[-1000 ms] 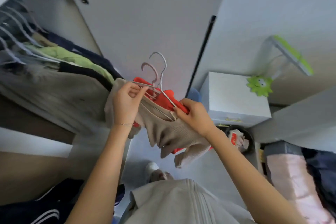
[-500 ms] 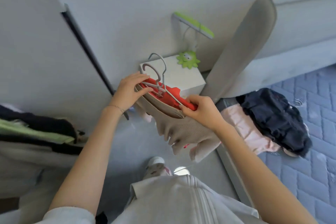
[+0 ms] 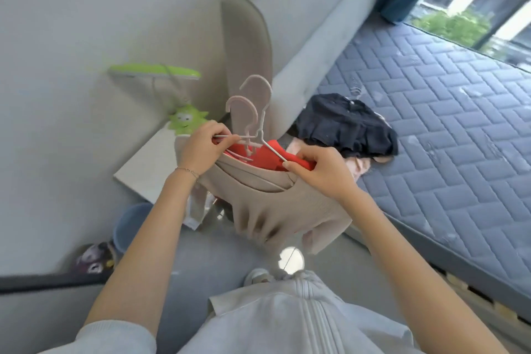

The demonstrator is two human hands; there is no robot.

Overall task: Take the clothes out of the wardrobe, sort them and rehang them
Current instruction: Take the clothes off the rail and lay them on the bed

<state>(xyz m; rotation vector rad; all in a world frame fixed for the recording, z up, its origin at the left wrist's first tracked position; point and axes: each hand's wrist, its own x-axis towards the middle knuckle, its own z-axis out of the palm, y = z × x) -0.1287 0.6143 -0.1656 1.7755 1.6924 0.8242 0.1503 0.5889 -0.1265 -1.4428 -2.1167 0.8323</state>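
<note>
**Clothes on hangers held between both hands beside the bed**

Hangers and clothes are held in front of the person's chest, above the grey floor (image 3: pixel 201 253), between a white bedside cabinet (image 3: pixel 149 164) and the edge of a blue quilted mattress (image 3: pixel 445 123). The left grip (image 3: pixel 198 149) is closed, its fingertips pinching the thin left arms of two pale pink hangers (image 3: pixel 262 123), whose hooks stand upright just above the hands. A fine bracelet (image 3: pixel 188 171) circles the left wrist. The right grip (image 3: pixel 321 172) is also closed, thumb and fingers pinching the right end of a hanger arm together with the shoulder of a bright red garment (image 3: pixel 267 155).

The red garment lies between the two hands, mostly covered by a beige ribbed knit garment (image 3: pixel 275 204). This beige piece sags below both hands, its neckline facing the camera and one sleeve dangling under the right wrist.

On the mattress just beyond the right hand lies a crumpled navy garment (image 3: pixel 344 123), on top of a pale pink one (image 3: pixel 359 167). A grey upholstered headboard (image 3: pixel 301 23) rises behind the hanger hooks. A green lamp with a star-shaped cartoon face (image 3: pixel 186 122) stands on the cabinet, just past the left hand. A blue bin (image 3: pixel 129 224) sits on the floor under the left forearm. The person wears a light grey zipped top (image 3: pixel 301 319).
</note>
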